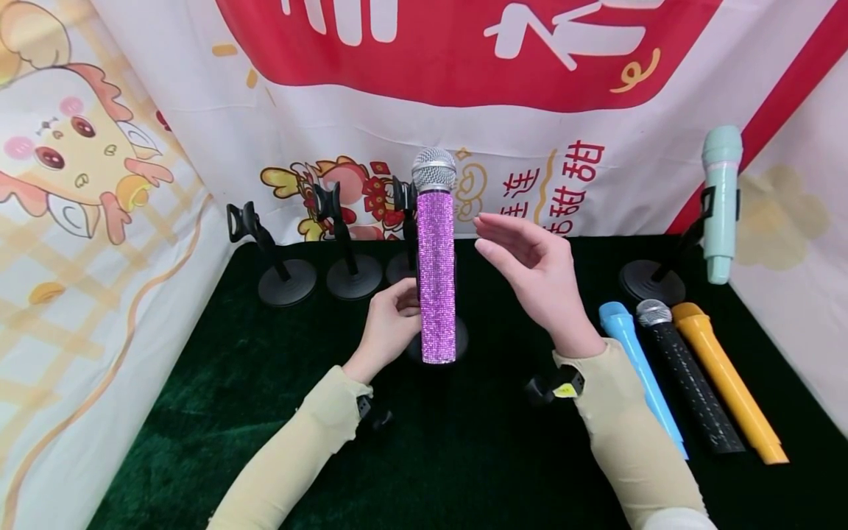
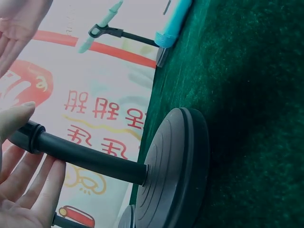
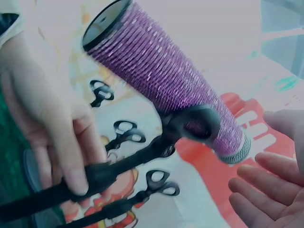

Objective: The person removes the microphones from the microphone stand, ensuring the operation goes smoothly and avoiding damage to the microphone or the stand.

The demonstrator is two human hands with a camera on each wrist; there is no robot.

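Observation:
A purple glittering microphone [image 1: 437, 280] with a silver mesh head sits upright in the clip [image 3: 199, 124] of a black desktop microphone stand [image 2: 97, 157]. My left hand [image 1: 387, 327] holds that stand by the collar on its pole, thumb on one side and fingers on the other, as both wrist views show. The round base [image 2: 166, 166] is below the hand, partly hidden behind the microphone in the head view. To the right of the microphone my right hand [image 1: 536, 276] is raised, apart from it, palm turned toward it and fingers loosely extended, holding nothing.
Several black stands with bare clips, such as the leftmost stand [image 1: 271, 258], are at the back left. At the right, a mint microphone [image 1: 721, 202] is in a stand. Blue [image 1: 642, 375], black [image 1: 692, 379] and yellow microphones [image 1: 729, 383] lie before it on dark green cloth [image 1: 490, 456].

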